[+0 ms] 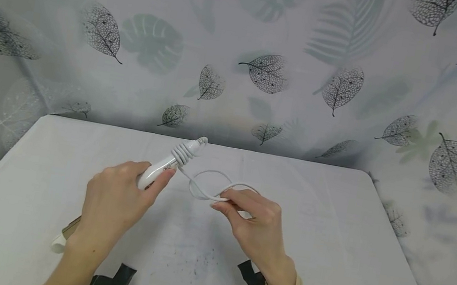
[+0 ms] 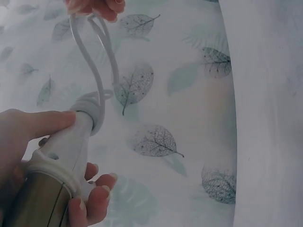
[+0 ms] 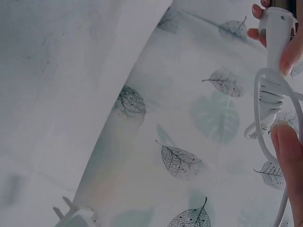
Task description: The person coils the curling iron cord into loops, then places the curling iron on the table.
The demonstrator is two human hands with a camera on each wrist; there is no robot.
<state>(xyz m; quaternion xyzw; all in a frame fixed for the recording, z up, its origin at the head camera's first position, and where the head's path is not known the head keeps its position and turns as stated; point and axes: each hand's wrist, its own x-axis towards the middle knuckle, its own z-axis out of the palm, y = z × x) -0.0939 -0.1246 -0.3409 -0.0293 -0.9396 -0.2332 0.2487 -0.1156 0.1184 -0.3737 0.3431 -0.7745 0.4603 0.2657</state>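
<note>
A white-handled curling iron [image 1: 156,171] with a bronze-coloured barrel [image 2: 38,203] lies in my left hand [image 1: 116,199], thumb along the handle. Several turns of white cord [image 1: 183,154] are wound round the handle's far end. From there the cord runs in a loose loop [image 1: 215,171] to my right hand [image 1: 254,221], which pinches it between thumb and fingertips. Low in the right wrist view, a white two-pin plug [image 3: 78,216] shows its prongs. Most of the barrel is hidden behind my left hand and wrist in the head view; its white tip [image 1: 58,243] shows beside the wrist.
Under both hands is a white-covered table [image 1: 314,226] with small dark marks near its middle. A leaf-patterned curtain [image 1: 244,40] surrounds the back and sides. Black straps [image 1: 114,284] hang by both wrists.
</note>
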